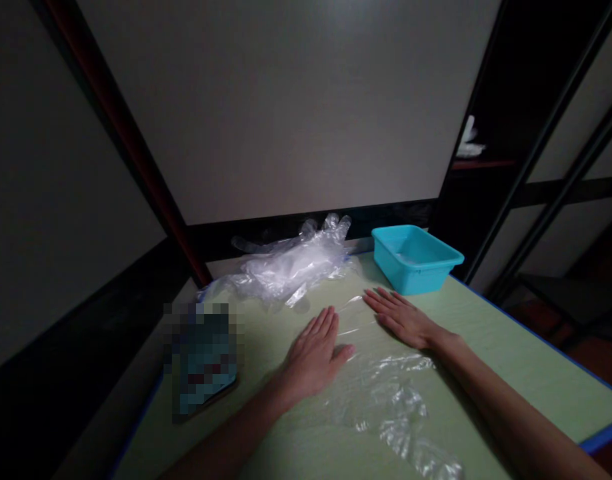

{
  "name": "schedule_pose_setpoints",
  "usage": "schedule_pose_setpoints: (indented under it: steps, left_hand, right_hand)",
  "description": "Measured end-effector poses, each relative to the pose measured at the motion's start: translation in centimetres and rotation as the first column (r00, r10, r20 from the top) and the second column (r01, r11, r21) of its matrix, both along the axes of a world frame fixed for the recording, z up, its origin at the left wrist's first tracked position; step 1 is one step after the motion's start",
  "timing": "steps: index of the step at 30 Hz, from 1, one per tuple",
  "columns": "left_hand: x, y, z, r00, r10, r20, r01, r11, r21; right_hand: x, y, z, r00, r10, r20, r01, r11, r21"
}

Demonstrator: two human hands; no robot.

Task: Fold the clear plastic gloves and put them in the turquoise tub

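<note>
My left hand lies flat on the table with its thumb stretched out to the side. To its right, my right hand also rests palm down, its fingers extended. Both hands press on a thin, clear plastic piece, which looks smooth between them and wrinkled nearer to me. Its full outline is hard to make out. Beyond my hands sits a heap of clear disposable plastic gloves, some with finger shapes showing. Just behind my right hand stands a turquoise plastic basin.
The table has a pale green top and a blue edge. At its left side a blurred-out greenish object stands upright. Large pale panels with dark frames rise behind the table. A dark seat is at far right.
</note>
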State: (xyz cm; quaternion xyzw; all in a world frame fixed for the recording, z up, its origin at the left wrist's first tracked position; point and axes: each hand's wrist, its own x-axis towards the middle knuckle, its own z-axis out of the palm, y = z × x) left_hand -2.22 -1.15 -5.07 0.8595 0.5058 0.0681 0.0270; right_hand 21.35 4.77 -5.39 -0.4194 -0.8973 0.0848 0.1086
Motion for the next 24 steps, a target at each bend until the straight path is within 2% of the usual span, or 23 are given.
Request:
schedule_pose_setpoints:
  steps: [2,5,8,15,20,24]
  left_hand:
    - [-0.3,0.1,0.0,1.0,0.001,-0.006,-0.001,1.0,0.009]
    - [-1.0,0.5,-0.1,1.0,0.006,-0.013,-0.005,0.999,0.035]
    - [-1.6,0.9,-0.1,0.999,0.017,-0.03,-0.016,0.998,0.056]
    - [-1.7,1.4,-0.1,0.999,0.023,-0.042,-0.02,0.997,0.079]
    - [-1.6,1.4,-0.2,0.998,0.046,-0.051,-0.041,0.994,0.096]
    - [-1.6,1.3,-0.3,0.998,0.045,-0.043,-0.04,0.993,0.112]
  right_hand:
    - [0.5,-0.2,0.1,0.994,-0.004,-0.106,0.001,1.0,-0.024]
    - [1.0,-0.7,0.4,0.945,-0.074,-0.318,0.054,0.996,-0.071]
    - [1.0,-1.0,1.0,0.906,-0.094,-0.413,0.065,0.994,-0.083]
    - [1.6,-1.4,2.8,0.937,-0.09,-0.337,0.048,0.99,-0.133]
    - [0.5,-2.3,2.9,0.935,-0.044,-0.351,0.066,0.996,0.053]
    - [-2.0,-3.0,2.1,0.984,-0.058,-0.167,0.082,0.987,0.141]
